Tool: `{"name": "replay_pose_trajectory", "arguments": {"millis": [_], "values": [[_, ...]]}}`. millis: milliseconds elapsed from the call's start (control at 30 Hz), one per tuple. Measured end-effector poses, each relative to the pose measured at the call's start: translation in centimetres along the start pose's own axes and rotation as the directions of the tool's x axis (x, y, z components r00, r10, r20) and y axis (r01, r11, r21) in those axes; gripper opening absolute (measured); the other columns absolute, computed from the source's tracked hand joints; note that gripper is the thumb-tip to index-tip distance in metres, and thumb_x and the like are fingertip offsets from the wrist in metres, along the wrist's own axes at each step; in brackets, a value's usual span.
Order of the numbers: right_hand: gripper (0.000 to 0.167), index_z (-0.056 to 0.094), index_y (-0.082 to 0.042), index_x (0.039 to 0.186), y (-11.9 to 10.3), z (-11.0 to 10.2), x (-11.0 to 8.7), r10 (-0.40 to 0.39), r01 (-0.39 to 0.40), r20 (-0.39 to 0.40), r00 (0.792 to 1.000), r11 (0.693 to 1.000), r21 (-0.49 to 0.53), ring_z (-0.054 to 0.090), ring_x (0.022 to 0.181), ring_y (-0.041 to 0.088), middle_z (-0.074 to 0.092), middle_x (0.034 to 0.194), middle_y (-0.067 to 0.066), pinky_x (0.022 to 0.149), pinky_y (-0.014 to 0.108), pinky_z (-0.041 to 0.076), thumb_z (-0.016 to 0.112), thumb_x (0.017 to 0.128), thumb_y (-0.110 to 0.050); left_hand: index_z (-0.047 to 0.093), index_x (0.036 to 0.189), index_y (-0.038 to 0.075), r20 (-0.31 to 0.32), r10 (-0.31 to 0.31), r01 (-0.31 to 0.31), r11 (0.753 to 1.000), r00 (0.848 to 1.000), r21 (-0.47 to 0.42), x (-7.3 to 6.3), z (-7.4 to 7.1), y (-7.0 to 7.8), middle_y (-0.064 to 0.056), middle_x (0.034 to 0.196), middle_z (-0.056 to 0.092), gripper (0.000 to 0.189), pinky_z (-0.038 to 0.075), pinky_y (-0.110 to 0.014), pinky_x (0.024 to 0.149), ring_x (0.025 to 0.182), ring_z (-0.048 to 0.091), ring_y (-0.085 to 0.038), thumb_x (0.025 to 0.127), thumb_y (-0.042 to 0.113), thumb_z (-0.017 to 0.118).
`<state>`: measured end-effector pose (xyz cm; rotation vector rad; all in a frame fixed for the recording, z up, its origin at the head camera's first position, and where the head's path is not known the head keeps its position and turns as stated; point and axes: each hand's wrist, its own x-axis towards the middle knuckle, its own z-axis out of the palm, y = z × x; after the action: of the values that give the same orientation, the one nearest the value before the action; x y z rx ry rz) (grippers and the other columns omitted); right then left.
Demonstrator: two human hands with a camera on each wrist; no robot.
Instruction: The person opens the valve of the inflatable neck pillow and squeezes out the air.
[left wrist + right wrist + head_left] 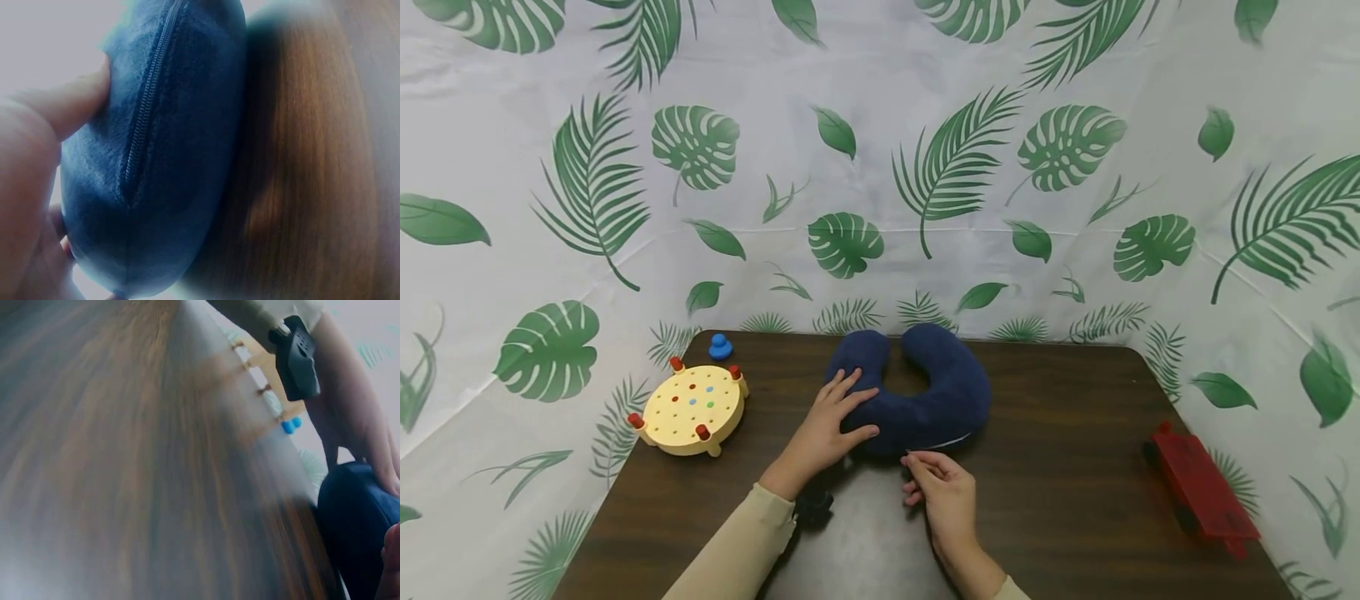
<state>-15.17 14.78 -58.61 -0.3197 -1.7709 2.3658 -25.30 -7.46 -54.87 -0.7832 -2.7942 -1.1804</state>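
A navy-blue U-shaped neck pillow [925, 417] lies on the table with its opening toward the back wall. My left hand [831, 421] rests on the pillow's left side, fingers spread and straight. A zipper [147, 106] runs along the pillow's near edge in the left wrist view, its teeth closed along the stretch seen there. At the near edge, my right hand [947, 496] pinches the small zipper pull [908, 452] between thumb and index finger. To the right of those fingertips a thin white line [951, 442] shows along the seam.
On the left stands a round yellow toy [692, 408] with red-tipped pegs, and behind it a small blue toy [720, 347]. A red toy [1206, 483] lies by the table's right edge. A black wrist device [814, 508] sits under my left wrist.
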Motion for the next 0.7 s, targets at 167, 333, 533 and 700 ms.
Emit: {"name": "replay_pose_trajectory", "arguments": {"millis": [167,333,533,700], "values": [[0.027,0.075,0.016,0.113,0.1,1.6,-0.5,0.007,-0.007,-0.004,1.0,1.0,0.004,0.078,0.065,0.016,0.082,0.103,0.026,0.053,0.03,0.063,0.082,0.096,-0.004,0.055,0.161,0.037,-0.002,-0.008,0.008,1.0,1.0,0.005,0.0,0.0,0.1,0.001,0.183,0.025,0.066,0.026,-0.072,0.13,0.173,0.008,-0.029,0.101,0.05,0.076],[0.024,0.076,0.014,0.112,0.3,2.7,-0.8,0.015,-0.015,0.012,1.0,1.0,-0.005,0.079,0.067,0.018,0.081,0.104,0.029,0.054,0.031,0.063,0.082,0.096,-0.004,0.055,0.161,0.037,-0.008,-0.014,0.014,1.0,1.0,0.006,0.0,0.1,0.3,0.001,0.183,0.026,0.065,0.026,-0.072,0.13,0.173,0.009,-0.029,0.101,0.049,0.077],[0.023,0.076,0.014,0.111,0.8,3.8,-0.9,0.02,-0.02,0.026,0.999,1.0,-0.011,0.081,0.071,0.021,0.079,0.106,0.033,0.058,0.033,0.065,0.081,0.097,-0.003,0.053,0.162,0.038,0.017,0.001,-0.001,1.0,1.0,-0.014,0.0,0.0,0.1,0.001,0.183,0.024,0.066,0.026,-0.073,0.129,0.173,0.007,-0.03,0.102,0.05,0.075],[0.023,0.075,0.015,0.112,1.1,4.8,-1.1,0.009,-0.008,0.052,0.999,1.0,-0.015,0.082,0.076,0.024,0.078,0.108,0.036,0.062,0.036,0.067,0.079,0.098,-0.003,0.045,0.167,0.038,0.097,0.021,-0.017,0.999,0.995,-0.047,-0.3,-1.0,-0.4,0.002,0.185,0.016,0.064,0.021,-0.076,0.129,0.173,0.001,-0.033,0.108,0.048,0.067]]}}
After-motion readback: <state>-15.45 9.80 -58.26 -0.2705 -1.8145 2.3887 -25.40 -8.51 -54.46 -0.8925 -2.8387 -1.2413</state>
